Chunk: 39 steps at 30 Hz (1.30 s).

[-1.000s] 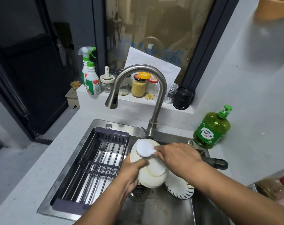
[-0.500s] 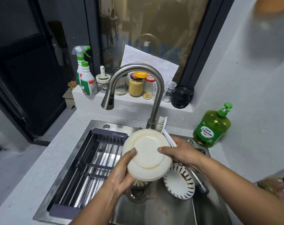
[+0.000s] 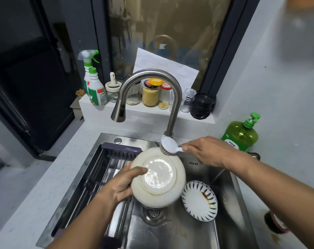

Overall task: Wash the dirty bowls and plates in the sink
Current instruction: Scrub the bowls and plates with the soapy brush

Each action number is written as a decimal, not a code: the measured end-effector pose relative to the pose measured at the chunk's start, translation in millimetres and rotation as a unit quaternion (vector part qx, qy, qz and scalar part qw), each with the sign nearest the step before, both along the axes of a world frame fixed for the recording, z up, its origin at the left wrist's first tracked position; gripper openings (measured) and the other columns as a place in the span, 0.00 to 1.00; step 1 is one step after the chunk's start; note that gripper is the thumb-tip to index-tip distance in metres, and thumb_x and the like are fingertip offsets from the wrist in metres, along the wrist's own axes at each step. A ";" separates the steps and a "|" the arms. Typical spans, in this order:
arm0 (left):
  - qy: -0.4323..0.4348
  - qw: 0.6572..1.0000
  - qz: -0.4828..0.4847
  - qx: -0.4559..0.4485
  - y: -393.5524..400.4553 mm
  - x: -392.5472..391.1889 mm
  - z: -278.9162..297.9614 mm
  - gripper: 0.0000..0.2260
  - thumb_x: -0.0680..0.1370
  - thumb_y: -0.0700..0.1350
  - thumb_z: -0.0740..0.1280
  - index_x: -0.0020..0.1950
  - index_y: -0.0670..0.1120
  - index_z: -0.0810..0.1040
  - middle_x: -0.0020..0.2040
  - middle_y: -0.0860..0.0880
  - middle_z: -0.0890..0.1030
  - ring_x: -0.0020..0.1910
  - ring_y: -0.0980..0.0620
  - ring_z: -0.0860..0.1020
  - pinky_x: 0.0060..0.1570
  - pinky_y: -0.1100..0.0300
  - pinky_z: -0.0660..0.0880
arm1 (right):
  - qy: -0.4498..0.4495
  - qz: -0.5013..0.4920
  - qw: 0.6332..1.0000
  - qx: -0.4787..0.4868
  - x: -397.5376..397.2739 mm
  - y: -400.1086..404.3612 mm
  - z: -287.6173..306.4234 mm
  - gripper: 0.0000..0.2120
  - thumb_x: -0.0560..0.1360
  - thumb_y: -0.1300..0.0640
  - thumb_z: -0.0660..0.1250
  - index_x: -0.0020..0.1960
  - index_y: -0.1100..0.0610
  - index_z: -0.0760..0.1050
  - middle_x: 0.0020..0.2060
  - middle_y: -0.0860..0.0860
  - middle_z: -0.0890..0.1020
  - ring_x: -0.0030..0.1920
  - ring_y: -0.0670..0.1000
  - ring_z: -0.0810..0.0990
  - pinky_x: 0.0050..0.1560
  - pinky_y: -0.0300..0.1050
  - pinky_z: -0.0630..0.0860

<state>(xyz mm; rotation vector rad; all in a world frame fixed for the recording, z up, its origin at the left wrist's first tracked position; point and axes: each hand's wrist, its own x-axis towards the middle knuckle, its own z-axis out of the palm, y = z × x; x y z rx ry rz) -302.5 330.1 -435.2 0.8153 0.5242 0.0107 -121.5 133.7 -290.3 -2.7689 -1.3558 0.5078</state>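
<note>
My left hand [image 3: 122, 186] grips a cream bowl [image 3: 158, 178] by its left rim, bottom side facing me, over the steel sink [image 3: 188, 234]. My right hand [image 3: 206, 150] holds the handle of a white dish brush [image 3: 168, 143]; its bristles touch the bowl's upper edge. A small white plate with a dark striped rim [image 3: 199, 201] and a brown stain lies in the sink to the right of the bowl. The drain [image 3: 153, 212] shows just below the bowl.
A drying rack [image 3: 102, 177] fills the sink's left half. The curved tap [image 3: 152, 90] arches above, no water running. A green soap bottle [image 3: 241, 134] stands at the right; jars and spray bottles [image 3: 93, 87] line the ledge behind.
The right hand has brought the brush from behind the bowl onto its upper edge. The bowl has dropped slightly and tilted so that its base faces me more fully.
</note>
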 end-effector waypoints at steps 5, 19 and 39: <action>0.066 0.972 0.127 -0.189 -19.3 9.1 -17.9 0.22 0.72 0.40 0.75 0.64 0.37 0.76 0.56 0.34 0.84 0.55 0.37 0.82 0.43 0.36 0.81 | -0.031 0.000 1.000 -0.006 0.4 -26.9 -15.6 0.17 0.82 0.35 0.50 0.66 0.34 0.71 0.51 0.44 0.82 0.49 0.49 0.78 0.49 0.49 0.78; 0.080 0.947 0.182 -0.253 -63.4 32.8 -48.9 0.22 0.73 0.39 0.71 0.67 0.38 0.74 0.54 0.34 0.84 0.46 0.35 0.85 0.41 0.32 0.80 | -0.060 -0.073 0.996 0.002 -8.3 -84.9 -72.4 0.21 0.81 0.32 0.45 0.72 0.28 0.61 0.59 0.39 0.81 0.60 0.48 0.79 0.50 0.47 0.74; 0.062 0.738 -0.272 0.615 -80.3 31.2 -140.0 0.24 0.83 0.43 0.61 0.74 0.66 0.69 0.75 0.53 0.72 0.74 0.50 0.70 0.75 0.57 0.64 | -0.005 -0.104 0.994 -0.037 8.4 -94.7 -187.1 0.17 0.84 0.45 0.49 0.63 0.45 0.74 0.57 0.46 0.82 0.57 0.49 0.78 0.56 0.46 0.70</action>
